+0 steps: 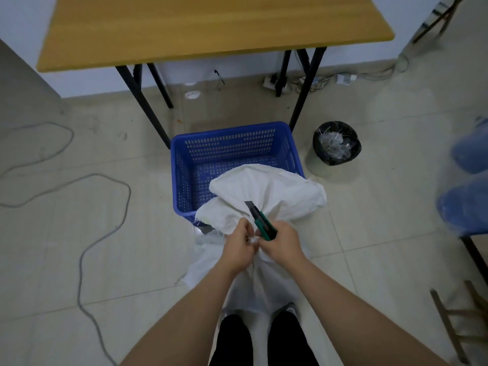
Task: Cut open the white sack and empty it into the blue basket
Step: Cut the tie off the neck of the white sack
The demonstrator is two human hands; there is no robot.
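Observation:
The white sack (266, 191) stands on the floor between my feet, its loose top flopping over the near rim of the blue basket (232, 154). The basket's inside shows nothing in it. My left hand (239, 245) pinches the tied neck of the sack, where a bit of white string shows between the fingers. My right hand (281, 241) grips a green utility knife (260, 220) with its blade extended, pointing up and away over the sack's neck. Both hands touch at the neck.
A wooden table (211, 30) on black legs stands behind the basket. A black waste bin (336, 146) sits right of it. A grey cable (105, 233) loops over the tiled floor at left. Another person's legs in jeans (467, 186) are at right, with a wooden stool (459, 320).

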